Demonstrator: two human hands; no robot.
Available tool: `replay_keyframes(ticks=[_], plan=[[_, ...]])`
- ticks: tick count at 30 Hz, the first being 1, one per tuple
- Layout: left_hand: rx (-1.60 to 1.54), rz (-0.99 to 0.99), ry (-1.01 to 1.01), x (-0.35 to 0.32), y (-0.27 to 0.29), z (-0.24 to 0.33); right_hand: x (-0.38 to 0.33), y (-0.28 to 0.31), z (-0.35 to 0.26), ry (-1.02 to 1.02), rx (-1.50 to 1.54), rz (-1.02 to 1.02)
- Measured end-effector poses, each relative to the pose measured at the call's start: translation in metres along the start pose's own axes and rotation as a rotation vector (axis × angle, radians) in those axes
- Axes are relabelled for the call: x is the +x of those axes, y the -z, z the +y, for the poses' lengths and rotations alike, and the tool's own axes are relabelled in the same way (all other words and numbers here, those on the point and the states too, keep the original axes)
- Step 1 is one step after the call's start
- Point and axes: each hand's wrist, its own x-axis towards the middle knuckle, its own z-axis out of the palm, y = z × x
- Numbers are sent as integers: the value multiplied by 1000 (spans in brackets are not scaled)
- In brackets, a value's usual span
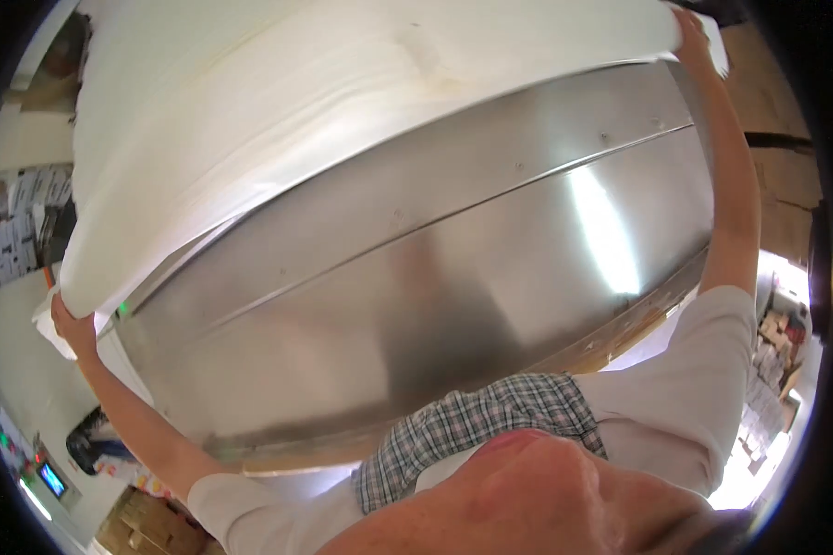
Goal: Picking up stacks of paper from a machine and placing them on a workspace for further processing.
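Note:
A wide white sheet [296, 120], which looks like cloth with soft folds and faint yellowish marks, stretches between my raised arms. At the far left, my left hand [72, 324] is closed round its near left corner. My right hand [692, 39] grips the edge at the upper right, its fingers partly hidden by the cloth. Below the sheet's near edge lies a broad, shiny metal surface [343, 287], crossed by a long seam and dotted with small rivets. Whether the sheet rests on the metal farther back is hidden.
Brown cardboard [768, 102] stands beyond my right arm, and cardboard boxes [148, 523] are stacked at the lower left. Printed papers [10, 245] hang at the left. A small lit screen [53, 478] is at the lower left. A brownish edge [620, 338] borders the metal near my body.

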Motion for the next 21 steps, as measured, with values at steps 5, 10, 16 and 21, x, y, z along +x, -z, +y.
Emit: replay_keyframes(ticks=[5, 10, 16, 21], plan=[[-16, -20, -204, 2, 22, -17, -76, -5, -23, -59, 51, -229], [-4, -192, -106, -10, 9, -55, -68, 32, -123, -175, 94, -506], [20, -292, 45, -45, -30, -120, -5, 71, -243, -180, 128, -537], [30, -414, 166, -73, -45, -186, 23, 51, -318, -173, 151, -574]])
